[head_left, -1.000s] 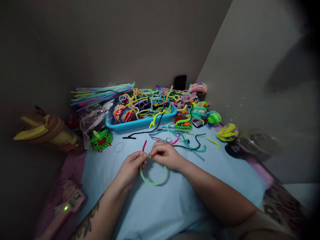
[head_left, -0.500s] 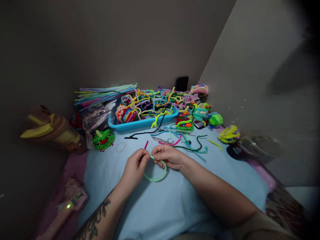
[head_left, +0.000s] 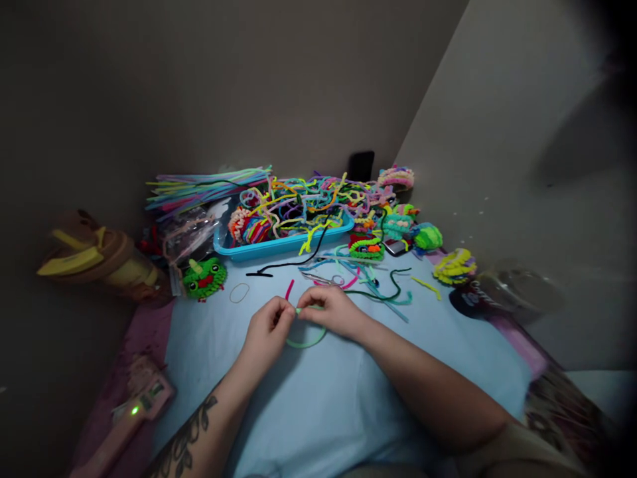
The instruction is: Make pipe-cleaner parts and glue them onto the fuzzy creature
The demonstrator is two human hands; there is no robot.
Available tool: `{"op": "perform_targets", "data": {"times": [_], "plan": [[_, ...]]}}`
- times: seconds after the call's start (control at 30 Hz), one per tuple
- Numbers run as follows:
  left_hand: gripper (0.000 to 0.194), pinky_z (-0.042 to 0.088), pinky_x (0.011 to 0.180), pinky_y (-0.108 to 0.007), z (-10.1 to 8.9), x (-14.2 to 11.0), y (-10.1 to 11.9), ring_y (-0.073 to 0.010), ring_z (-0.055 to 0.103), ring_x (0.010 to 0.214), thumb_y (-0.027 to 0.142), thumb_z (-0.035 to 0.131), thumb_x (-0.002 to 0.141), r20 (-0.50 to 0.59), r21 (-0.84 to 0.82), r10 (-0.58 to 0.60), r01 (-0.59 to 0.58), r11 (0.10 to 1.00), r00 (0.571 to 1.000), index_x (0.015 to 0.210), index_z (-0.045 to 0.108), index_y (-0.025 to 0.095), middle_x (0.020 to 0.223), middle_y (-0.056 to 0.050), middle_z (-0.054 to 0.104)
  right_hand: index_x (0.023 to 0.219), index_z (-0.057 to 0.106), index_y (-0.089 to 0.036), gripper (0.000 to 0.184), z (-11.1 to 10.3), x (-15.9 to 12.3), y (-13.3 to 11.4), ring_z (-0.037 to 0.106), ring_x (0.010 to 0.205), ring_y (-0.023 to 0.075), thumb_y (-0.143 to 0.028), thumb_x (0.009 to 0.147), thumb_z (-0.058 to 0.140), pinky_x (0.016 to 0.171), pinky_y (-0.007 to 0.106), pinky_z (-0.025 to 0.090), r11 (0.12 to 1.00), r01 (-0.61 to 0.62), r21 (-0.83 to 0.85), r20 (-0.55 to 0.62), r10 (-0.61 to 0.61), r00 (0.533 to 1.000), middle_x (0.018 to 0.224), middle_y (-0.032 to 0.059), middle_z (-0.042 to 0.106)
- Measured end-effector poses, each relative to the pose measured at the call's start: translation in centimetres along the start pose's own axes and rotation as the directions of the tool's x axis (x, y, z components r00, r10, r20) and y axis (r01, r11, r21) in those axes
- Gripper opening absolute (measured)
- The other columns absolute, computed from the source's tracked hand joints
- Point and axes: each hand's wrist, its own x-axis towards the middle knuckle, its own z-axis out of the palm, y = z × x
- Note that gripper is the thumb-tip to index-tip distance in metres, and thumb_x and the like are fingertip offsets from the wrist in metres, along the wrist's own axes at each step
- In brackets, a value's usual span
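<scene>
A light green pipe cleaner hangs in a loop below my two hands. My left hand pinches it between thumb and forefinger. Close beside, my right hand is closed on the same pipe cleaner, its fingertips almost touching the left ones. A short pink pipe cleaner piece shows just above my left fingers; whether it touches them I cannot tell. Behind my right hand lie small scissors, partly hidden, among loose teal and dark green pipe cleaners.
A blue tray heaped with coloured pipe cleaners stands at the back. Left of it are a straight bundle and a green fuzzy figure. Fuzzy coloured balls line the right. A pink device with a green light sits front left.
My right hand has turned and shifted slightly left and up, its fingers closing nearer my left fingertips. Less of the green loop shows, and its bottom sits higher.
</scene>
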Motion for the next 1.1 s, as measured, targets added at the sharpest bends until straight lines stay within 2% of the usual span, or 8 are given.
{"op": "perform_targets", "data": {"times": [0.2,0.4,0.47,0.53,0.63,0.77,0.9,1.1], "plan": [[0.024,0.026,0.050,-0.021,0.2,0.2,-0.4,-0.0099,0.035,0.052,0.038,0.057,0.074,0.052,-0.188,-0.088,0.096,0.977,0.995,0.063,0.050,0.018,0.055,0.005,0.042,0.075,0.062,-0.018,0.009,0.3,-0.4,0.3,0.057,0.068,0.0147,-0.013,0.081,0.057,0.065,0.026,0.043,0.861,0.307,-0.406,-0.016,-0.342,0.939,0.072,0.0027,0.063],[0.024,0.023,0.046,-0.021,0.3,0.1,0.0,-0.0074,0.035,0.046,0.035,0.064,0.066,0.197,-0.456,-0.300,0.358,0.815,0.933,0.061,0.051,0.016,0.052,0.004,0.046,0.081,0.061,-0.017,0.018,0.6,-1.3,0.4,0.055,0.069,0.0163,-0.017,0.090,0.045,0.063,0.026,0.039,0.612,0.371,-0.698,0.083,-0.446,0.891,0.073,0.0056,0.059],[0.024,0.024,0.047,-0.020,0.2,0.1,0.0,-0.0072,0.036,0.046,0.035,0.066,0.064,0.247,-0.495,-0.331,0.412,0.765,0.911,0.061,0.051,0.016,0.052,0.004,0.047,0.081,0.061,-0.018,0.020,0.7,-1.3,0.4,0.055,0.069,0.0166,-0.017,0.091,0.044,0.064,0.027,0.039,0.596,0.376,-0.709,0.084,-0.458,0.885,0.072,0.0057,0.059],[0.025,0.024,0.047,-0.020,0.2,0.2,0.0,-0.0073,0.036,0.047,0.036,0.065,0.066,0.236,-0.486,-0.310,0.388,0.784,0.921,0.062,0.050,0.016,0.053,0.004,0.047,0.081,0.061,-0.018,0.017,0.8,-1.1,0.5,0.056,0.070,0.0163,-0.018,0.090,0.046,0.066,0.027,0.040,0.677,0.348,-0.649,0.014,-0.446,0.895,0.073,0.0052,0.060],[0.025,0.026,0.049,-0.020,0.2,0.2,-0.3,-0.0083,0.036,0.051,0.038,0.061,0.072,0.097,-0.381,-0.174,0.198,0.903,0.980,0.063,0.050,0.017,0.057,0.005,0.044,0.075,0.060,-0.019,0.010,0.9,-0.6,0.4,0.056,0.070,0.0156,-0.018,0.083,0.055,0.068,0.027,0.041,0.840,0.251,-0.480,-0.137,-0.355,0.925,0.071,0.0028,0.061],[0.020,0.030,0.052,-0.021,0.2,0.1,-0.5,-0.0105,0.039,0.055,0.035,0.055,0.078,-0.031,-0.141,0.022,-0.026,0.990,0.999,0.069,0.052,0.018,0.061,0.005,0.044,0.065,0.058,-0.018,0.012,0.8,-0.1,0.0,0.049,0.060,0.0124,-0.022,0.074,0.064,0.058,0.024,0.037,0.989,0.024,-0.146,-0.173,-0.049,0.984,0.062,-0.0018,0.056],[0.017,0.032,0.054,-0.023,0.0,-0.1,-0.4,-0.0121,0.042,0.058,0.031,0.050,0.083,-0.057,0.057,0.115,-0.112,0.992,0.992,0.072,0.054,0.018,0.064,0.003,0.049,0.068,0.060,-0.015,0.019,0.5,0.0,-0.2,0.043,0.052,0.0090,-0.032,0.071,0.067,0.051,0.022,0.032,0.958,-0.175,0.228,-0.004,0.180,0.984,0.057,-0.0039,0.051],[0.016,0.035,0.061,-0.024,-0.1,-0.2,-0.4,-0.0150,0.050,0.067,0.027,0.048,0.085,-0.045,0.220,0.254,-0.238,0.946,0.966,0.074,0.057,0.019,0.071,-0.001,0.056,0.073,0.066,-0.014,0.025,0.3,-0.1,-0.2,0.040,0.047,0.0064,-0.036,0.066,0.072,0.046,0.020,0.028,0.881,-0.223,0.418,0.038,0.229,0.973,0.057,-0.0026,0.057]]}}
